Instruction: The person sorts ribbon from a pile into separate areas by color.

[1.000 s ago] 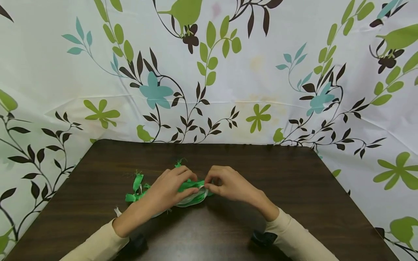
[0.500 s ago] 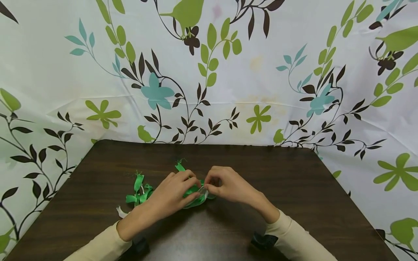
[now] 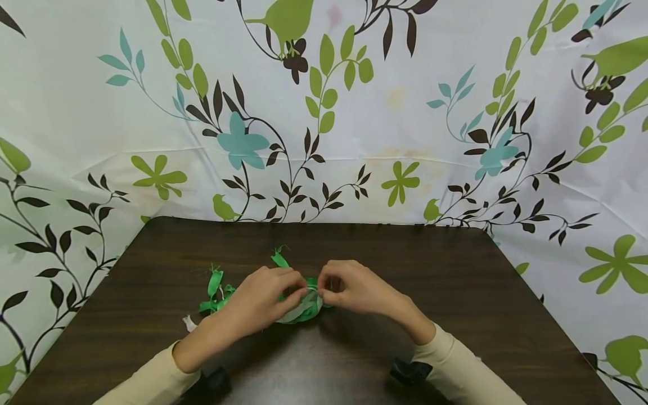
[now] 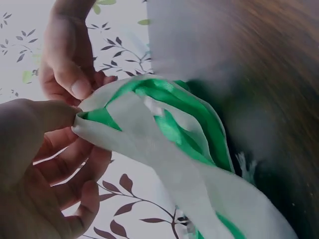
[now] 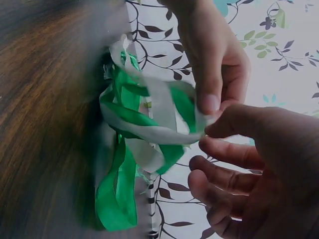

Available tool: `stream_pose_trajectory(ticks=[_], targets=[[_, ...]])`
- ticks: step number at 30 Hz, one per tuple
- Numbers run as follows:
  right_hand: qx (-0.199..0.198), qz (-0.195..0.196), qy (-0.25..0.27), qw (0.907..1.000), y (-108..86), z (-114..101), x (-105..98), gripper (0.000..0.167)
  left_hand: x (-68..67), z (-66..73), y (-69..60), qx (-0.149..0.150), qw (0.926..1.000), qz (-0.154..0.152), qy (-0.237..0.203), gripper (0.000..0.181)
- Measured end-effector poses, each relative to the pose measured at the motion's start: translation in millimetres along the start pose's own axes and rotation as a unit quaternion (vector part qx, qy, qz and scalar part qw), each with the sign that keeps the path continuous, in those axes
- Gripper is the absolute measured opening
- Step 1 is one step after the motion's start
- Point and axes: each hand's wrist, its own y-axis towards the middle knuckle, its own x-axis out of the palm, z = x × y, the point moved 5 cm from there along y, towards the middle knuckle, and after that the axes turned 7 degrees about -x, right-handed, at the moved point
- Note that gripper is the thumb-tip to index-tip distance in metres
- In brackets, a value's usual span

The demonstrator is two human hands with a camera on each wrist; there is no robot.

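Observation:
A tangle of green and white satin ribbon (image 3: 304, 312) lies near the middle of the table, partly under my left hand (image 3: 258, 298). My left thumb and a fingertip pinch a ribbon edge; in the left wrist view, a white strip (image 4: 164, 134) loops over green folds just beyond them. From the other side, my right hand (image 3: 356, 287) pinches the same bunch close to the left fingertips. The right wrist view shows a green loop (image 5: 117, 199) hanging below the crossed strands. How the strands join at the fingertips is hidden.
Frayed green ribbon ends (image 3: 215, 284) and a white end (image 3: 189, 323) stick out to the left on the dark wooden table (image 3: 430, 259). Another green end (image 3: 279, 259) points away from me. A patterned cloth (image 3: 395, 124) hangs behind the table.
My left hand has shifted slightly, its thumb and finger drawing together on the ribbon near the right fingertips. More white ribbon shows between the hands. The right hand has hardly moved.

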Motion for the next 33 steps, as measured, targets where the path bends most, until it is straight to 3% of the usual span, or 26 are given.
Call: stream_pose_trajectory(ticks=[6,15,25,33], targets=[[0.003,-0.016,0.017,0.9997,-1.3,-4,0,0.020,-2.2,0.7,-0.5,-0.035,0.9917,-0.047,-0.115,0.003],[-0.108,0.001,0.031,0.9937,2.4,-16,0,0.011,-8.9,3.7,-0.7,-0.012,0.9758,-0.061,-0.210,0.009],[-0.106,0.025,0.093,0.9897,-0.1,-17,-9,0.012,-21.4,-1.1,0.3,-0.052,0.9727,-0.090,-0.207,0.007],[-0.066,0.049,0.100,0.9916,-2.5,-12,-17,0.012,-33.4,-5.9,0.3,-0.060,0.9768,-0.076,-0.191,0.010]])
